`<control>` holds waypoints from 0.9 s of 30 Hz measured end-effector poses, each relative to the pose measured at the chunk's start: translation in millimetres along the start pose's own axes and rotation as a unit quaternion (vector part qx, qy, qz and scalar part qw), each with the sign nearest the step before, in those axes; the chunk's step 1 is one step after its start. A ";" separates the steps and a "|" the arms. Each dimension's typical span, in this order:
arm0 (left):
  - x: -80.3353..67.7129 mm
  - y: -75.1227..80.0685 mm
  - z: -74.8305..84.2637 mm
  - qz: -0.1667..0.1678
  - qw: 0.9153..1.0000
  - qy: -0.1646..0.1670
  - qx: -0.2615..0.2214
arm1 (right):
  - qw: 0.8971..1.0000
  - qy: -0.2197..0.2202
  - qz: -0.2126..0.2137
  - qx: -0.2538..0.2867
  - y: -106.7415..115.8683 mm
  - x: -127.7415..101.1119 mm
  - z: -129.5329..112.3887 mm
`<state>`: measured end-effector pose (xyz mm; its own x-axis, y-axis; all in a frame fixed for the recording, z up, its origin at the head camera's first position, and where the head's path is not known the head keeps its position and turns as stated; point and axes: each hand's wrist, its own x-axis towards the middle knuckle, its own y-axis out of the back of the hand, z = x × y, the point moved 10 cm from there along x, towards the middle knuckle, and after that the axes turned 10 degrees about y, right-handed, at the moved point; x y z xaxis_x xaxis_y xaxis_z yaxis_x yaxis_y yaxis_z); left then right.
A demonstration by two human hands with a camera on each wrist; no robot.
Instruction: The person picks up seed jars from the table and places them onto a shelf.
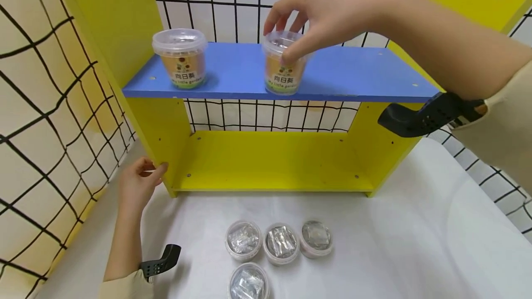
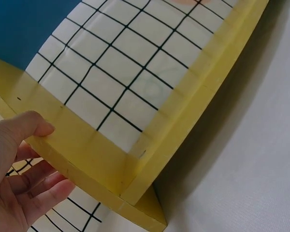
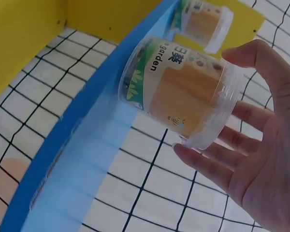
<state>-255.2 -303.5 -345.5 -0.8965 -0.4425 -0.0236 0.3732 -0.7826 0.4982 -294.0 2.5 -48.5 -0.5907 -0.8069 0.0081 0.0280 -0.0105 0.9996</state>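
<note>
Right hand (image 1: 316, 17) grips lidded cup (image 1: 284, 63) from above by the rim, cup standing on blue shelf (image 1: 353, 75); base contact looks likely. Second cup (image 1: 180, 56) sits further left. Left hand (image 1: 139, 186), fingers curled, holds yellow side panel (image 1: 160, 128).

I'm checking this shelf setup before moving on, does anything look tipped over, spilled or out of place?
Nothing stands out. Both cups on the blue shelf stand upright: the left cup alone, the right cup with the right hand on its lid. Four more cups sit upright on the white cloth. The left hand holds the yellow side panel.
</note>
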 end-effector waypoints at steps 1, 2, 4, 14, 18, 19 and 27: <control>-0.1 0.0 -0.1 0.000 1.000 0.000 0.001 | 1.000 0.000 -0.006 -0.001 0.1 0.1 -0.1; -0.3 0.2 0.0 0.001 1.000 0.000 0.001 | 1.000 0.002 -0.009 -0.002 0.3 0.5 -0.3; -0.7 1.1 0.1 0.002 1.000 -0.001 0.002 | 1.000 0.008 -0.015 0.006 0.0 2.3 -1.0; -3.6 6.6 -2.8 0.006 1.000 0.002 0.003 | 0.996 0.014 -0.042 0.073 -4.4 14.5 0.2; -2.4 7.4 -3.4 0.005 1.000 0.005 0.008 | 0.994 0.009 -0.048 0.098 -6.2 14.7 3.8; -1.9 7.8 -3.3 0.005 1.000 0.005 0.008 | 0.993 0.010 -0.048 0.103 -6.4 14.6 4.1; -1.3 9.5 -5.2 0.008 1.000 0.013 0.013 | 0.990 0.006 -0.043 0.132 -8.5 12.7 8.3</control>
<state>-249.2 -312.7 -345.2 -0.8834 -0.4671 -0.0384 0.3813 -0.7640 0.5205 -308.4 -2.8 -56.7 -0.5724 -0.8164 -0.0764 -0.2354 0.0743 0.9690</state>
